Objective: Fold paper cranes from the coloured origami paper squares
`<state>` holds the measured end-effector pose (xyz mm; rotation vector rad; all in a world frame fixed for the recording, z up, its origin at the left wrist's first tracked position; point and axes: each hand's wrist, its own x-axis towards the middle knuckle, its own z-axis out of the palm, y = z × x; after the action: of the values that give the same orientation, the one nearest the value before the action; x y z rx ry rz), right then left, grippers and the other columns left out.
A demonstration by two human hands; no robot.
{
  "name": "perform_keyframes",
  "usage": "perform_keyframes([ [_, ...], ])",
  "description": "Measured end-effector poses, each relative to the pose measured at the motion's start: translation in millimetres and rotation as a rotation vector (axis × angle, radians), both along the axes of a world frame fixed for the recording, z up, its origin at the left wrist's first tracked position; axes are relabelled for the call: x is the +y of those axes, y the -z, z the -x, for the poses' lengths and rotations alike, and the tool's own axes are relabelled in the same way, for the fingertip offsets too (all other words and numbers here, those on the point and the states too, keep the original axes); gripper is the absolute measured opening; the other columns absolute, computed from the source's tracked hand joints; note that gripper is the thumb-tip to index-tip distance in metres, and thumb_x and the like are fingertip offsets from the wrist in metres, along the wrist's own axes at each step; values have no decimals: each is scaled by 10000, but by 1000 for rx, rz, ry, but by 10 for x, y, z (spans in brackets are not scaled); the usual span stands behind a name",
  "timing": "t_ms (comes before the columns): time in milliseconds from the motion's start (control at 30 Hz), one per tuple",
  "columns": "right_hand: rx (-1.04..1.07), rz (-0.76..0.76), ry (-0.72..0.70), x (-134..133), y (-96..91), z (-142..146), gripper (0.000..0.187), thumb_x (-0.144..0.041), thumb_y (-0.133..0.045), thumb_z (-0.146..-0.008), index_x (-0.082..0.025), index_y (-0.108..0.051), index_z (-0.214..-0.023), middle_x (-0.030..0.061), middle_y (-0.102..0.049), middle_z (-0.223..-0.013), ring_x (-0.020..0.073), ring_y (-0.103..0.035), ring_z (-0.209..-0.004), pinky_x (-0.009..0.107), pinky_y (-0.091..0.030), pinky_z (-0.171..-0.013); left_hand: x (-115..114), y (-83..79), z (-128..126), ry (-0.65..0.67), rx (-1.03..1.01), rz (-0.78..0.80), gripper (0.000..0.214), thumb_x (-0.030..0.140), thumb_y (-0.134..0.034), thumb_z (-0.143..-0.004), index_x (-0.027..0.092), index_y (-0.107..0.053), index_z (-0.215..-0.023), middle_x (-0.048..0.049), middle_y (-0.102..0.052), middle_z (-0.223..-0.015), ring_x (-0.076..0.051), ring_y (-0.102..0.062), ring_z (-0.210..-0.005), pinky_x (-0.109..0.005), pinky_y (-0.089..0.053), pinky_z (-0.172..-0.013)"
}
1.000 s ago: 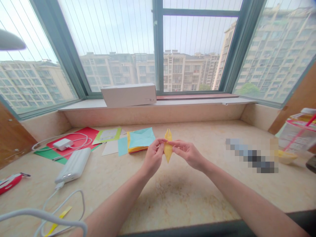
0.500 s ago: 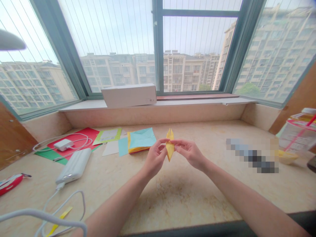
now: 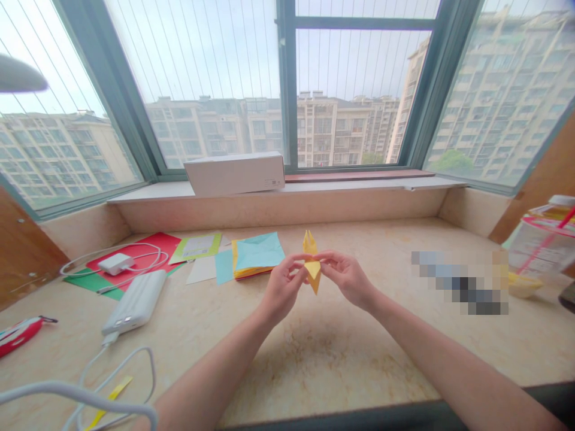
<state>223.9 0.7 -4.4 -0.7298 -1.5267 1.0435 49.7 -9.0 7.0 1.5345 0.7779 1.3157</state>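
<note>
A narrow folded yellow paper shape (image 3: 311, 263) stands upright in the air above the marble counter (image 3: 323, 353), pointed at both ends. My left hand (image 3: 282, 286) pinches its left side with thumb and forefinger. My right hand (image 3: 345, 276) pinches its right side in the same way. Both hands are closed on the paper at its middle, fingertips almost touching. Just left of my hands lies a stack of coloured paper sheets (image 3: 256, 255) with a light blue sheet on top.
A white power bank (image 3: 133, 302) with white cables (image 3: 112, 383), a charger (image 3: 115, 262) on red and green sheets, and a red object (image 3: 20, 332) lie at the left. A white box (image 3: 234, 172) rests on the sill. A plastic container (image 3: 541, 239) stands at the right.
The yellow paper shape has shifted slightly to the right and tilted, and its lower half has spread a little wider between my fingers. My hands stay in nearly the same spot.
</note>
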Motion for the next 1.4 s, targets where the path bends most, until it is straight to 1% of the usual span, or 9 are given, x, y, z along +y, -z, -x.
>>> perform_keyframes([
  [100,5,22,10,27,34,0,298,-442,-707,-803,-200,-718,-976,49,-723,-835,187,-654,-782,322,-507,-728,16,4,-2,-21,11,-28,260,365,-679,-828,155,-694,-981,-32,-682,-748,-137,-610,-648,-252,-518,-637],
  [267,35,44,-8,34,73,9,281,-417,-713,-812,-196,-707,-985,40,-721,-808,172,-654,-757,307,-499,-717,44,34,-3,-36,6,-50,246,372,-684,-825,149,-695,-927,-53,-700,-797,-138,-608,-662,-244,-521,-601],
  [400,39,31,7,21,69,9,293,-414,-710,-813,-198,-698,-1011,44,-718,-835,170,-651,-764,302,-498,-715,39,46,-9,-40,-1,-51,261,343,-681,-828,157,-668,-1012,-47,-695,-833,-120,-603,-642,-242,-530,-602],
  [533,31,29,17,-15,21,8,288,-394,-685,-825,-209,-689,-1045,45,-721,-855,183,-665,-790,318,-512,-734,20,36,-22,-54,-10,-85,253,333,-634,-859,170,-648,-1053,-53,-682,-904,-136,-621,-716,-233,-535,-581],
  [700,-16,-48,60,-62,-38,15,249,-378,-568,-896,-220,-718,-1017,56,-716,-970,183,-653,-869,319,-516,-760,9,22,-22,-77,-9,-82,243,357,-576,-894,175,-655,-1035,-35,-668,-832,-147,-629,-724,-241,-543,-579],
  [900,-15,-9,66,-34,12,29,237,-373,-677,-826,-210,-709,-996,44,-719,-866,184,-654,-804,336,-522,-767,46,69,-13,-60,-43,-76,217,317,-663,-840,173,-660,-1003,-42,-690,-859,-144,-628,-712,-244,-537,-591],
  [1067,36,5,21,-57,-11,34,216,-311,-632,-839,-217,-720,-1012,45,-735,-940,189,-673,-877,350,-519,-833,34,65,-5,-63,-13,-70,235,323,-618,-870,165,-669,-1036,-53,-708,-876,-146,-642,-706,-266,-554,-632],
  [1233,81,39,-8,-85,-40,40,241,-333,-624,-850,-220,-721,-1040,52,-745,-966,185,-684,-865,354,-532,-821,-12,14,-10,-50,-8,-42,289,306,-594,-876,150,-654,-1113,-87,-719,-953,-154,-652,-724,-265,-547,-634],
  [1400,59,45,35,-52,-8,39,290,-401,-668,-826,-198,-722,-1027,61,-738,-911,178,-668,-802,337,-541,-755,-40,-11,-8,-3,-41,-9,336,339,-630,-858,151,-637,-1137,-89,-712,-924,-178,-660,-781,-255,-527,-638],
])
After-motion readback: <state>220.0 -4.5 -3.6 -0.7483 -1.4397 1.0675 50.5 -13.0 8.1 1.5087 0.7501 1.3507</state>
